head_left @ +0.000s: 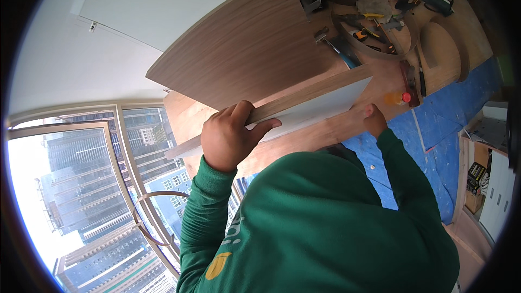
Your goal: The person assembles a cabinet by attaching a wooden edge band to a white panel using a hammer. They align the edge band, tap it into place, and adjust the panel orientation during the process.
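Note:
My left hand [228,133] is wrapped over the long edge of a board [320,102] that has a wood-grain edge and a white face. The thumb presses the white side and the fingers go over the far side. The board stands on its edge along the plywood worktop [282,140]. My right hand [374,121] is closed near the board's right end, apart from it; what its fingers hold, if anything, is hidden. Just beyond that hand lies a bottle with a red cap [405,97] and orange contents.
Behind the board leans a large wood-grain panel [233,43]. A hammer [337,49], pliers [355,17] and coiled edging strip [415,38] lie at the far right. Blue sheeting [439,125] covers the floor. Windows [70,184] stand at left, an open cabinet [483,179] at right.

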Demonstrator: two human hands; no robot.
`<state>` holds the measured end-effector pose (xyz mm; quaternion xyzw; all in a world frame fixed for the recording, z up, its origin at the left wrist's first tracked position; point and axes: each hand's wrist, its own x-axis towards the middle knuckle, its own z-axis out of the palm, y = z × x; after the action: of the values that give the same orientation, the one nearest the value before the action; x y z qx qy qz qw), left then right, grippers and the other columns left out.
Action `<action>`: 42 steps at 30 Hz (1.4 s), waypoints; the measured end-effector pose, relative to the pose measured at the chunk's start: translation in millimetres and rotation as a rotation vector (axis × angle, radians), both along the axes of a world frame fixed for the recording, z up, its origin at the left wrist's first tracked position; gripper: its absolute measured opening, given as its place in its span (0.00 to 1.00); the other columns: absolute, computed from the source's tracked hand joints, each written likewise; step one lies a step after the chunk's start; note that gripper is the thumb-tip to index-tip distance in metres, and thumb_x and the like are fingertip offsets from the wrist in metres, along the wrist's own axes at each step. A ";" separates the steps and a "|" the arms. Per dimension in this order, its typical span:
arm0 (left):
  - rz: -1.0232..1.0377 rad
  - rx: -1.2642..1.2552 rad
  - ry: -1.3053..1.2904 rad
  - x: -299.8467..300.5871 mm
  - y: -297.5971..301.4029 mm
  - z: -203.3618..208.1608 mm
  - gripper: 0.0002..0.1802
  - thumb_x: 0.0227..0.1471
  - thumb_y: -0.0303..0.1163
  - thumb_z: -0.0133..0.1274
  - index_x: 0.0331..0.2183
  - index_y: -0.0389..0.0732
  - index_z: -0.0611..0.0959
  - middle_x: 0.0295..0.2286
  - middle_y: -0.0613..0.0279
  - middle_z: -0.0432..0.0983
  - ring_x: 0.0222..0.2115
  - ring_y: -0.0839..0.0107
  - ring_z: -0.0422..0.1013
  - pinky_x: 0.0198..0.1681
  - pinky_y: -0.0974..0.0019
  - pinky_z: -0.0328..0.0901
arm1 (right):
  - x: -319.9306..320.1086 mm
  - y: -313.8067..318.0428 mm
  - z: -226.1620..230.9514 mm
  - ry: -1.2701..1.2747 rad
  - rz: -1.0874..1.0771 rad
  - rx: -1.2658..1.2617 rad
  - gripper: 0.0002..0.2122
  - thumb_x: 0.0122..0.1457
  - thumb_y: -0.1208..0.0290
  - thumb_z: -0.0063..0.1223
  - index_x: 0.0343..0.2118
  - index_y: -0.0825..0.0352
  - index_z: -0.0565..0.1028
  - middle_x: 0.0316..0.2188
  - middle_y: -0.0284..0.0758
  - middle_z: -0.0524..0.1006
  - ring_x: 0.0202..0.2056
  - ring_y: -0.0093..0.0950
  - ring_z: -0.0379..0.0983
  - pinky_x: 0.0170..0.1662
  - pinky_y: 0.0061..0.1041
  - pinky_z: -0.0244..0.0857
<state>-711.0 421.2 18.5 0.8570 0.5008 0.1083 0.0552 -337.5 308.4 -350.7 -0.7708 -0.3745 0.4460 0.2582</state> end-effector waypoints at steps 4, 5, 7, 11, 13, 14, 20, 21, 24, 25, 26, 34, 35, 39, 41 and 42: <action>-0.012 0.026 -0.059 0.3 -2.9 9.9 0.32 0.43 0.55 0.76 0.22 0.42 0.74 0.16 0.59 0.74 0.17 0.58 0.75 0.22 0.59 0.68 | -6.4 -28.9 -8.1 0.131 0.227 -0.169 0.18 0.56 0.74 0.60 0.49 0.74 0.76 0.47 0.48 0.82 0.50 0.39 0.80 0.55 0.34 0.71; 0.004 0.039 -0.074 -0.9 -5.5 16.2 0.32 0.43 0.54 0.77 0.22 0.41 0.75 0.16 0.59 0.74 0.17 0.58 0.75 0.22 0.59 0.68 | -12.0 -33.2 -6.2 0.201 0.277 -0.202 0.19 0.58 0.70 0.63 0.50 0.73 0.76 0.47 0.47 0.82 0.50 0.39 0.80 0.54 0.34 0.72; 0.063 0.055 -0.120 -4.5 -11.3 30.7 0.31 0.42 0.52 0.78 0.22 0.40 0.76 0.16 0.60 0.74 0.16 0.60 0.73 0.22 0.60 0.67 | -23.7 -35.0 1.4 0.362 0.320 -0.243 0.26 0.59 0.61 0.67 0.55 0.72 0.75 0.50 0.46 0.81 0.51 0.37 0.79 0.55 0.36 0.71; 0.256 0.054 -0.217 -39.7 -18.3 85.5 0.28 0.42 0.48 0.81 0.28 0.36 0.82 0.15 0.62 0.71 0.16 0.78 0.65 0.21 0.69 0.61 | -56.6 -7.9 33.2 0.749 0.181 -0.189 0.43 0.57 0.41 0.69 0.67 0.67 0.66 0.60 0.41 0.74 0.58 0.34 0.72 0.58 0.42 0.68; 0.353 0.091 -0.335 -57.1 -23.8 109.4 0.27 0.45 0.47 0.79 0.29 0.35 0.83 0.17 0.65 0.74 0.19 0.81 0.67 0.25 0.72 0.62 | -74.4 17.2 59.4 0.940 0.087 -0.057 0.51 0.55 0.34 0.67 0.72 0.64 0.58 0.66 0.40 0.66 0.65 0.35 0.64 0.64 0.46 0.60; 0.353 0.111 -0.426 -66.1 -26.1 118.8 0.27 0.47 0.47 0.78 0.30 0.35 0.83 0.19 0.67 0.75 0.21 0.81 0.68 0.27 0.73 0.63 | -82.4 32.9 73.8 1.032 0.067 0.053 0.56 0.54 0.31 0.66 0.75 0.63 0.51 0.71 0.41 0.61 0.71 0.37 0.57 0.70 0.49 0.54; 0.405 0.227 -0.714 -126.3 -48.5 127.1 0.32 0.56 0.56 0.70 0.40 0.34 0.86 0.30 0.65 0.82 0.33 0.76 0.75 0.40 0.68 0.70 | -109.9 133.2 154.6 1.439 0.164 0.421 0.46 0.59 0.43 0.69 0.73 0.60 0.57 0.70 0.32 0.64 0.71 0.34 0.57 0.73 0.44 0.48; 0.400 0.209 -0.758 -140.1 -52.4 121.2 0.32 0.56 0.56 0.70 0.41 0.34 0.86 0.32 0.64 0.83 0.34 0.75 0.76 0.42 0.67 0.70 | -115.7 141.3 163.9 1.471 0.103 0.427 0.43 0.60 0.46 0.70 0.71 0.59 0.59 0.68 0.30 0.66 0.70 0.32 0.58 0.73 0.43 0.49; 0.408 0.155 -0.864 -186.5 -57.9 88.2 0.32 0.57 0.56 0.69 0.43 0.34 0.85 0.35 0.63 0.83 0.39 0.74 0.76 0.47 0.65 0.69 | -123.0 145.9 185.9 1.528 0.021 0.482 0.33 0.61 0.55 0.70 0.65 0.59 0.67 0.63 0.25 0.71 0.67 0.27 0.62 0.72 0.39 0.52; 0.419 0.138 -0.894 -201.9 -62.5 70.9 0.32 0.57 0.56 0.69 0.44 0.34 0.85 0.36 0.62 0.83 0.40 0.73 0.76 0.49 0.65 0.69 | -126.1 143.1 191.3 1.542 0.013 0.502 0.30 0.61 0.57 0.71 0.63 0.59 0.70 0.61 0.23 0.72 0.65 0.25 0.64 0.72 0.38 0.52; 0.477 0.120 -0.948 -215.9 -66.2 50.4 0.32 0.58 0.55 0.68 0.46 0.35 0.84 0.38 0.63 0.83 0.41 0.73 0.76 0.51 0.65 0.68 | -127.9 138.4 196.0 1.503 0.003 0.501 0.25 0.61 0.58 0.71 0.57 0.58 0.73 0.59 0.23 0.74 0.64 0.25 0.65 0.71 0.37 0.54; 0.586 -0.212 -1.242 -294.7 -104.0 -123.0 0.25 0.72 0.48 0.51 0.59 0.40 0.78 0.55 0.65 0.78 0.57 0.71 0.70 0.65 0.59 0.60 | -137.7 90.1 232.5 1.170 0.073 0.541 0.26 0.55 0.69 0.75 0.56 0.63 0.77 0.51 0.26 0.79 0.54 0.24 0.72 0.61 0.31 0.60; 0.602 -0.246 -1.295 -298.6 -107.2 -138.2 0.24 0.73 0.47 0.51 0.59 0.40 0.77 0.55 0.66 0.78 0.56 0.71 0.70 0.64 0.59 0.61 | -141.2 87.3 235.3 1.138 0.096 0.549 0.28 0.54 0.68 0.76 0.57 0.65 0.77 0.51 0.27 0.80 0.54 0.25 0.72 0.61 0.31 0.61; 0.582 -0.265 -1.336 -305.4 -111.3 -173.7 0.27 0.75 0.42 0.47 0.66 0.35 0.71 0.62 0.57 0.71 0.64 0.64 0.66 0.70 0.55 0.58 | -151.8 84.3 239.0 1.111 0.061 0.510 0.27 0.53 0.71 0.76 0.56 0.65 0.77 0.51 0.28 0.80 0.54 0.26 0.73 0.61 0.32 0.62; 0.651 -0.257 -1.345 -304.9 -108.5 -182.1 0.28 0.73 0.43 0.50 0.63 0.33 0.74 0.58 0.59 0.75 0.60 0.69 0.67 0.68 0.60 0.58 | -154.8 84.2 236.2 1.082 0.075 0.473 0.27 0.53 0.72 0.76 0.57 0.65 0.77 0.50 0.28 0.80 0.54 0.27 0.73 0.61 0.32 0.62; 0.609 -0.257 -1.401 -304.5 -106.6 -184.9 0.28 0.73 0.43 0.52 0.62 0.32 0.75 0.56 0.60 0.77 0.58 0.72 0.67 0.66 0.62 0.58 | -155.8 84.0 233.9 1.070 0.081 0.481 0.27 0.53 0.72 0.76 0.57 0.65 0.77 0.50 0.29 0.80 0.54 0.27 0.73 0.61 0.32 0.62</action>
<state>-1015.4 314.6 -166.4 0.3998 0.5713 0.5767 0.4257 -493.4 392.3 -116.8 -0.3434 -0.3119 0.6850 0.5617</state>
